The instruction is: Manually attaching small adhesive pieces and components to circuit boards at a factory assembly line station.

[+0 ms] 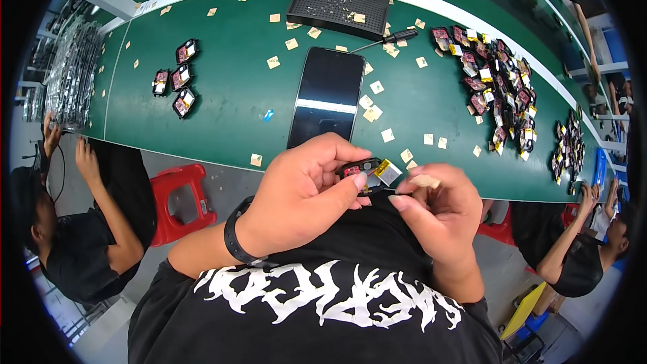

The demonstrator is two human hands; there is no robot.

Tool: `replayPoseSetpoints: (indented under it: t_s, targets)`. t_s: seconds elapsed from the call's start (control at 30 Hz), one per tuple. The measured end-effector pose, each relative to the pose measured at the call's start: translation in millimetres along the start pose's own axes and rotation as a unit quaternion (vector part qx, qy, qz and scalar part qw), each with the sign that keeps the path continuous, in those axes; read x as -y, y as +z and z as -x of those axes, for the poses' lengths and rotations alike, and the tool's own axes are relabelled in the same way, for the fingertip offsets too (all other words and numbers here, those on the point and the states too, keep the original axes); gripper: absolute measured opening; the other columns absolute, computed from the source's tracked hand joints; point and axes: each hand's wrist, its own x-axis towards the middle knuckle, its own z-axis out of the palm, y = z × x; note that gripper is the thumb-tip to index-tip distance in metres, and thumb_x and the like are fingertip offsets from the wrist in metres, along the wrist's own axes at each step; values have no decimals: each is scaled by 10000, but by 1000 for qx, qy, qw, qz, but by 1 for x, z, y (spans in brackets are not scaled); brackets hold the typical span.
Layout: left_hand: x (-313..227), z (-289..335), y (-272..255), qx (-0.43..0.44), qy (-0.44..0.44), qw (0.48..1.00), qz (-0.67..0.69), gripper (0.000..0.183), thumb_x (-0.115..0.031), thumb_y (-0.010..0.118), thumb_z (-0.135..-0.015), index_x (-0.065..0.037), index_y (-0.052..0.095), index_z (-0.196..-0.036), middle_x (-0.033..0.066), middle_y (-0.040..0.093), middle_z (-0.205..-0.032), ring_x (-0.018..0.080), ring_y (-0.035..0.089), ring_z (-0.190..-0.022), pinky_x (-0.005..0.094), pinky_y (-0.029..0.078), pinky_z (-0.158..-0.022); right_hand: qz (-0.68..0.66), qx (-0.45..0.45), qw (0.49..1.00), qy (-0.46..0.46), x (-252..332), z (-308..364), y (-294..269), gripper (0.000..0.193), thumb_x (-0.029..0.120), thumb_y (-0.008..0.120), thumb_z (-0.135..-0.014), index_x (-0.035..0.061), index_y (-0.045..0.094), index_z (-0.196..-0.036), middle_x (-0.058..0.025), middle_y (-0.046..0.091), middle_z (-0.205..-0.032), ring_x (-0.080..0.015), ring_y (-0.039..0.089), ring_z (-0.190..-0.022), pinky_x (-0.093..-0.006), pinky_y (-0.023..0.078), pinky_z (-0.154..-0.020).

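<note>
Near the table's front edge, my left hand (304,185) is closed around a small black device housing (358,168) with a red circuit board in it. A silver battery pouch (388,174) with a yellow taped end sticks out of the housing towards my right hand (438,209). The thumb and fingers of my right hand are pinched, with a small beige paper piece (424,181) at the fingers. Whatever lies between the right fingertips is too small to make out. A phone (329,91) with a dark screen lies just beyond my left hand.
Many similar housings (499,81) are heaped at the right, and a few more (180,77) sit at the left. Beige paper squares (387,135) are scattered about. At the back are a black tray (337,10) and a screwdriver (401,36). People sit on both sides.
</note>
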Motion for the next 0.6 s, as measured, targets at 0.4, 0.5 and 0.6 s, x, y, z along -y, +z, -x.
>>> replayPoseSetpoints:
  t_s: [0.4, 0.5, 0.6]
  targets:
    - [17, -2, 3, -13, 71, 996, -49, 199, 26, 607, -949, 40, 596, -1147, 62, 646, -1023, 86, 654, -885, 253, 557, -775, 256, 4, 955, -152, 8, -10, 7, 300, -51, 812, -743, 10, 709, -1018, -90, 704, -869, -170, 665, -669, -289, 526, -569]
    - [18, -2, 1, 2, 64, 996, -69, 224, 110, 574, -944, 34, 581, -1155, 129, 663, -1122, 153, 668, -1032, 313, 571, -902, 193, -20, 980, -35, 11, 1, 12, 258, -45, 806, -772, 10, 699, -1000, -93, 725, -865, -145, 674, -670, -271, 525, -569]
    - [19, -2, 2, 6, 87, 991, -105, 216, 120, 567, -939, 31, 582, -1136, 157, 663, -1162, 172, 660, -1081, 325, 562, -917, 134, -42, 990, -1, 5, 5, 16, 241, -39, 799, -792, 5, 697, -1005, -96, 737, -878, -132, 687, -696, -252, 522, -576]
